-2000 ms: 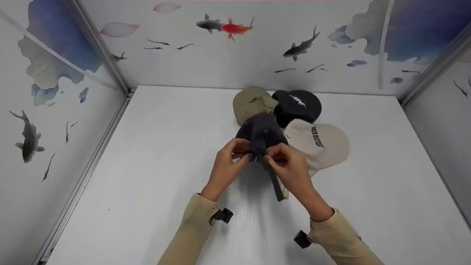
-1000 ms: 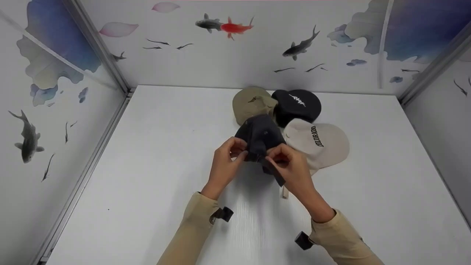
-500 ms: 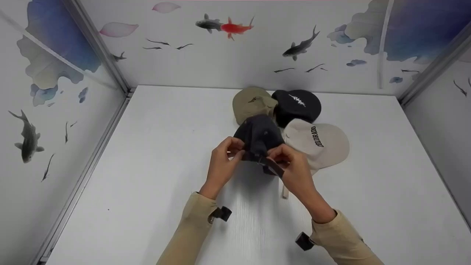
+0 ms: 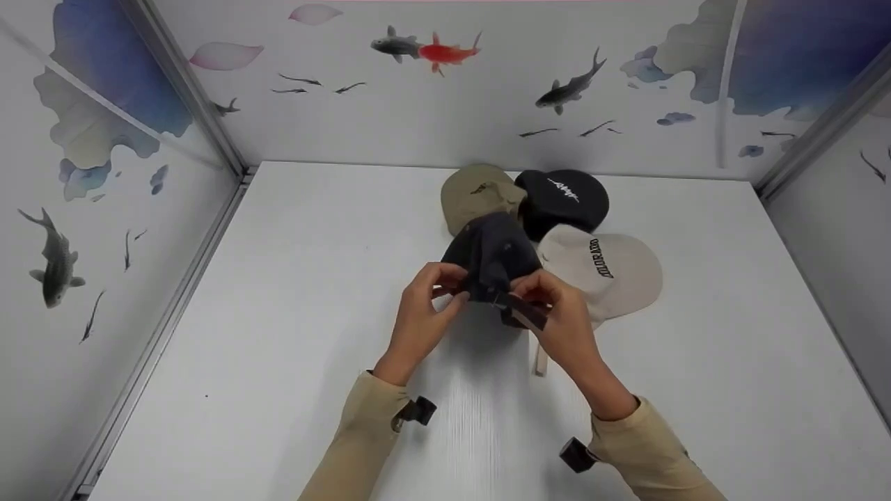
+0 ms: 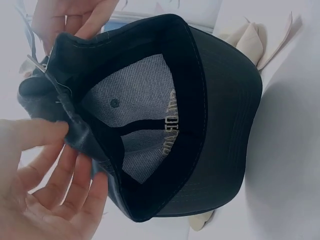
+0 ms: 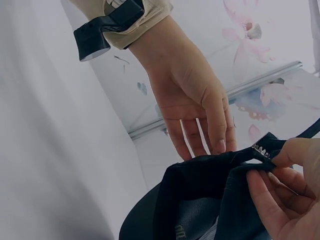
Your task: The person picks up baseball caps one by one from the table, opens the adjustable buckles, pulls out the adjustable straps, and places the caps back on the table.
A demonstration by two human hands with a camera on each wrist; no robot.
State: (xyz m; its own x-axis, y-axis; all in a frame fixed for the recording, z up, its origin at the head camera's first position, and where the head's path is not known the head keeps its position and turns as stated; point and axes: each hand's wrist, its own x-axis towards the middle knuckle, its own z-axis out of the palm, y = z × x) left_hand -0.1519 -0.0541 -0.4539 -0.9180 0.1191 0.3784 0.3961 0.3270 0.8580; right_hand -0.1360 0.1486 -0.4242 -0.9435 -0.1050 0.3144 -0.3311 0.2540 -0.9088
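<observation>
A dark navy baseball cap (image 4: pixel 498 243) is held up in both hands, its back opening facing me in the head view. My left hand (image 4: pixel 428 306) pinches the rear edge on the left, thumb on one side and fingers on the other. On the right, my right hand (image 4: pixel 565 316) pinches the back band beside the metal buckle (image 6: pixel 261 151). The loose end of the strap (image 4: pixel 525 310) runs from the buckle across the right fingers. In the left wrist view the cap's mesh lining (image 5: pixel 135 100) and brim (image 5: pixel 227 125) show.
Behind the navy cap sit an olive cap (image 4: pixel 473 198) and a black cap (image 4: pixel 567 202). A beige cap (image 4: pixel 623 275) lettered COLORADO lies to the right, its strap (image 4: pixel 540 362) reaching toward me. Printed walls enclose the white table (image 4: pixel 292 278) at the back and sides.
The strap's loose end has swung from hanging down to lying up to the right across the right fingers. The left hand has shifted slightly left along the cap's edge; the other caps stay put.
</observation>
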